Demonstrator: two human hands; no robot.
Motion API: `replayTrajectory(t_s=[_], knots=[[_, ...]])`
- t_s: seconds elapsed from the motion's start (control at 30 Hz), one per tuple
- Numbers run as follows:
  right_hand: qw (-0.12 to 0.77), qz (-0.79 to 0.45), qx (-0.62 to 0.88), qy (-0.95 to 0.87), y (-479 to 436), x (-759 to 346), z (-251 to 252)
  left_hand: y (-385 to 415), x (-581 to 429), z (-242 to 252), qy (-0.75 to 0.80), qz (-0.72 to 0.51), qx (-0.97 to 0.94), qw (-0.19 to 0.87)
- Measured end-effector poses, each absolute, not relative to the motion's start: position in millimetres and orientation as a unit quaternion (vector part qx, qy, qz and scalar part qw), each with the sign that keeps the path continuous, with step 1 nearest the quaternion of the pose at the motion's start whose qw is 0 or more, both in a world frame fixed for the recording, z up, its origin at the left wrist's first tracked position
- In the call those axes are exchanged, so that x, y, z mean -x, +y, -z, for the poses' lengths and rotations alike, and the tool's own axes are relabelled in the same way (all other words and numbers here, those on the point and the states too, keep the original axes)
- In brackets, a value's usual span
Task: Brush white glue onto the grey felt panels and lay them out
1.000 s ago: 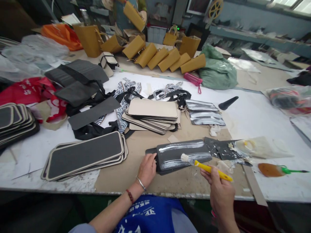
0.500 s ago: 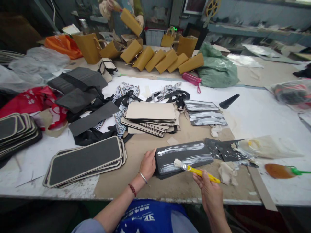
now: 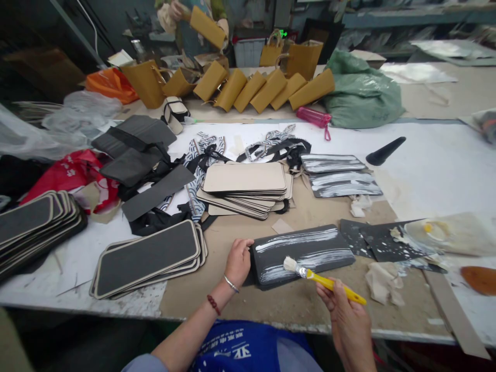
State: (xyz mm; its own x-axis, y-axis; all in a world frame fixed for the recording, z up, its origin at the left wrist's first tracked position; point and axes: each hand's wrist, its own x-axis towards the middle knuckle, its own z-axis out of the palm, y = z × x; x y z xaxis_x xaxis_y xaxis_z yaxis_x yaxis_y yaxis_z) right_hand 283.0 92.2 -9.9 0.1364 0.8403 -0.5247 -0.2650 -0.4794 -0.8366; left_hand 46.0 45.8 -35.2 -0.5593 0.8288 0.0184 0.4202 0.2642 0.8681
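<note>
Pinched between the fingers of my right hand is a paintbrush with a yellow handle and pale bristles. Its bristles are over the lower part of a dark grey panel, which carries white streaks along its top and bottom. My left hand grips the panel's left edge, thumb hidden from me. Another dark sheet shows a little under that panel. Up and to the right lie two more dark panels streaked with white. A stack of cream panels sits behind my left hand.
Dark panels with cream borders are stacked at left, and another pile lies beyond. Speckled dark sheets and a translucent bag lie right. Across the table, a person handles a tan bag behind a row of tan bags.
The view has shifted, so most things appear moved. Both hands keep their grip, and the brush stays over the panel's lower streak. The panel's left end looks slightly raised.
</note>
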Motion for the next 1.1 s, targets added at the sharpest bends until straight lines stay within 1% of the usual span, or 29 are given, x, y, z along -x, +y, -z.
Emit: replayTrajectory(t_s=[0.07, 0.2, 0.27, 0.53, 0.77, 0.93, 1.1], knots=[[0.452, -0.612, 0.605, -0.235, 92, -283, 11, 48, -44, 31, 0.757, -0.458, -0.387, 0.258], [0.451, -0.608, 0.607, -0.242, 92, -283, 11, 54, -43, 26, 0.740, -0.480, -0.290, 0.372], [0.455, -0.607, 0.606, -0.241, 92, -282, 10, 55, -44, 26, 0.731, -0.483, -0.262, 0.404], [0.461, -0.613, 0.609, -0.204, 91, -279, 6, 46, -51, 23, 0.700, -0.500, -0.284, 0.424], [0.475, -0.607, 0.601, -0.211, 88, -279, 10, 33, -61, 21, 0.700, -0.458, -0.262, 0.482], [0.468, -0.592, 0.600, -0.264, 85, -275, 0, 35, -65, 24, 0.713, -0.446, -0.219, 0.494], [0.421, -0.604, 0.578, -0.353, 84, -235, -12, 36, -64, 25, 0.711, -0.459, -0.209, 0.490]])
